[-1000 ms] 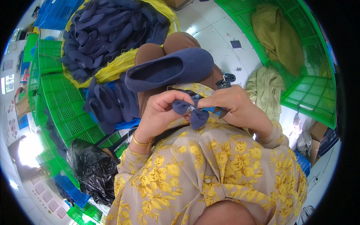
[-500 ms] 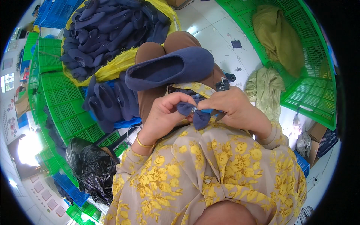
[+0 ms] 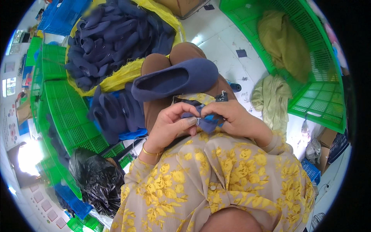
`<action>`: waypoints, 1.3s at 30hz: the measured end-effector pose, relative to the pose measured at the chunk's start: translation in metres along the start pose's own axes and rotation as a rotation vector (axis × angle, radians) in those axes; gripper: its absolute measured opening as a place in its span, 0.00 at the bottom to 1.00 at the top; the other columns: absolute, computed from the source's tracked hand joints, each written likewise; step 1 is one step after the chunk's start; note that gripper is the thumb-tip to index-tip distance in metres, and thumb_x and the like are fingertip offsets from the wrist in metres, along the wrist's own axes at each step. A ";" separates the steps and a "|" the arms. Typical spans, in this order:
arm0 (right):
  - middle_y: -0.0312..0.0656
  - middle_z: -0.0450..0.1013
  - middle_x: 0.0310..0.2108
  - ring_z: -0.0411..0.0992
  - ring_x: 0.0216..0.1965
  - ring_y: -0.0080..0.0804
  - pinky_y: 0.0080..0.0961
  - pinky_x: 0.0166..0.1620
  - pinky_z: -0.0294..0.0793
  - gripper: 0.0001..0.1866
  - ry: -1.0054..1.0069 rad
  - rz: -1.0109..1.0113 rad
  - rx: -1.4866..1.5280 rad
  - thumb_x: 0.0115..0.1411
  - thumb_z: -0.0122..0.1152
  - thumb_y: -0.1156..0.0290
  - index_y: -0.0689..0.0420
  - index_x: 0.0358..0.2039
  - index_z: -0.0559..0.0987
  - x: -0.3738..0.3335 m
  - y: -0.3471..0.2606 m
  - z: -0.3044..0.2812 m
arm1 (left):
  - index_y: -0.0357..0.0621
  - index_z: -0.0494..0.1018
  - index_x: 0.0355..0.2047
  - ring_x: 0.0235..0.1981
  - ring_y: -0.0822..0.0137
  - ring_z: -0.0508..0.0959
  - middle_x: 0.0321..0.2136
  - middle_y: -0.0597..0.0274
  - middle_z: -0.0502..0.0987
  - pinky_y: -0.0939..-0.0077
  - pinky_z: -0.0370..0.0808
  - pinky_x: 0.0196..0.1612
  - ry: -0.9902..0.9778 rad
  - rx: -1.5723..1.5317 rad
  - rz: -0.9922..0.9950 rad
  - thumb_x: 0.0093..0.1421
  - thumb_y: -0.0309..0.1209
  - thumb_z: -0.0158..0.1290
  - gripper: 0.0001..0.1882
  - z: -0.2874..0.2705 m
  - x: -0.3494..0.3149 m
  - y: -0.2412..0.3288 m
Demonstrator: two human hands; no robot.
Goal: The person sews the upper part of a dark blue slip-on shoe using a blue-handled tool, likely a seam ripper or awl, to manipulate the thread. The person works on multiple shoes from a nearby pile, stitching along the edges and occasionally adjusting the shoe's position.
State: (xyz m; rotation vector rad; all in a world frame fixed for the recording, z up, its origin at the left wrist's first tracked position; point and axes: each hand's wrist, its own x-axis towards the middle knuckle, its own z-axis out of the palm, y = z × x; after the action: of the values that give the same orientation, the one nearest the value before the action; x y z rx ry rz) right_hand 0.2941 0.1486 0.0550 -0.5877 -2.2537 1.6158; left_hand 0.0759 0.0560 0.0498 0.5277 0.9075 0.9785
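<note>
A small dark blue fabric bow (image 3: 209, 126) is pinched between my two hands in front of my belly. My left hand (image 3: 170, 124) is closed, thumb and fingertips gripping the bow near a whitish bit at its middle. From the other side my right hand (image 3: 241, 119) is closed on it too, with something bright blue by its fingers. A black object (image 3: 222, 96) pokes out beyond the right hand; its kind is unclear. Across my brown-trousered thighs lies a dark blue slip-on shoe (image 3: 203, 75), its opening upward, touched by neither hand.
Far left, a yellow sack (image 3: 125, 73) is heaped with dark blue shoes. More shoes (image 3: 110, 112) lie by my left leg, near green crates (image 3: 63, 104) and a black plastic bag (image 3: 94, 178). At right, a green crate (image 3: 315, 110) holds olive cloth (image 3: 286, 46); pale cloth (image 3: 270, 100) lies beside it.
The left thumb has come down over the bow, hiding more of it. My right hand has turned slightly, and a dark blade-like tip below it no longer shows. The view has shifted slightly.
</note>
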 end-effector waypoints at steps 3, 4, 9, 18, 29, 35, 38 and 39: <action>0.48 0.76 0.35 0.76 0.39 0.51 0.34 0.39 0.75 0.20 0.032 0.003 0.006 0.48 0.53 0.86 0.55 0.42 0.72 -0.004 -0.002 0.005 | 0.36 0.73 0.43 0.29 0.75 0.78 0.31 0.63 0.77 0.82 0.75 0.36 0.033 0.069 -0.032 0.62 0.21 0.54 0.09 0.002 -0.005 0.003; 0.47 0.76 0.34 0.76 0.39 0.50 0.34 0.37 0.75 0.18 0.053 -0.013 -0.019 0.50 0.54 0.83 0.52 0.41 0.73 -0.005 0.001 0.009 | 0.36 0.73 0.43 0.29 0.76 0.78 0.30 0.63 0.77 0.82 0.75 0.36 0.063 0.122 -0.039 0.62 0.21 0.54 0.09 0.002 -0.007 0.002; 0.47 0.76 0.33 0.77 0.38 0.48 0.36 0.38 0.74 0.10 0.057 -0.013 0.031 0.58 0.59 0.74 0.51 0.40 0.73 -0.010 -0.001 0.016 | 0.35 0.75 0.40 0.29 0.74 0.78 0.30 0.62 0.78 0.81 0.75 0.35 0.112 0.320 -0.033 0.61 0.23 0.56 0.08 0.003 -0.007 -0.007; 0.46 0.74 0.37 0.74 0.40 0.50 0.37 0.40 0.72 0.11 0.207 0.016 -0.004 0.60 0.53 0.73 0.53 0.44 0.73 -0.015 0.006 0.004 | 0.31 0.73 0.37 0.21 0.70 0.78 0.27 0.54 0.79 0.77 0.78 0.28 0.206 0.176 0.075 0.61 0.19 0.52 0.05 0.014 -0.003 -0.009; 0.38 0.71 0.38 0.74 0.29 0.45 0.40 0.29 0.74 0.14 0.314 -0.291 -0.452 0.52 0.59 0.71 0.54 0.41 0.74 -0.009 0.006 0.030 | 0.34 0.74 0.42 0.21 0.75 0.74 0.28 0.60 0.78 0.83 0.69 0.23 0.292 0.228 0.031 0.64 0.24 0.52 0.08 0.013 -0.002 -0.017; 0.40 0.70 0.38 0.74 0.29 0.46 0.39 0.28 0.74 0.14 0.340 -0.199 -0.494 0.53 0.59 0.70 0.55 0.41 0.74 -0.007 0.006 0.038 | 0.33 0.74 0.43 0.21 0.75 0.73 0.28 0.61 0.78 0.83 0.67 0.22 0.290 0.278 0.052 0.64 0.23 0.51 0.08 0.010 -0.002 -0.023; 0.40 0.70 0.37 0.74 0.28 0.46 0.39 0.28 0.74 0.14 0.332 -0.228 -0.469 0.53 0.59 0.70 0.54 0.41 0.74 -0.007 0.011 0.038 | 0.34 0.75 0.41 0.21 0.76 0.73 0.26 0.63 0.77 0.83 0.66 0.23 0.273 0.278 0.080 0.63 0.22 0.52 0.07 0.017 -0.002 -0.021; 0.39 0.70 0.37 0.74 0.28 0.46 0.38 0.28 0.74 0.14 0.333 -0.252 -0.451 0.53 0.59 0.70 0.53 0.42 0.74 -0.007 0.010 0.036 | 0.35 0.75 0.41 0.20 0.77 0.72 0.26 0.63 0.77 0.83 0.66 0.23 0.259 0.290 0.084 0.63 0.22 0.53 0.07 0.017 -0.001 -0.020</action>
State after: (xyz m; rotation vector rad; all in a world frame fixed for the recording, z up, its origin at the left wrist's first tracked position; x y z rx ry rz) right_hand 0.2848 0.1179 0.0343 -0.5954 -2.3221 0.8236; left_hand 0.0998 0.0452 0.0445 0.6986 1.2790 1.0121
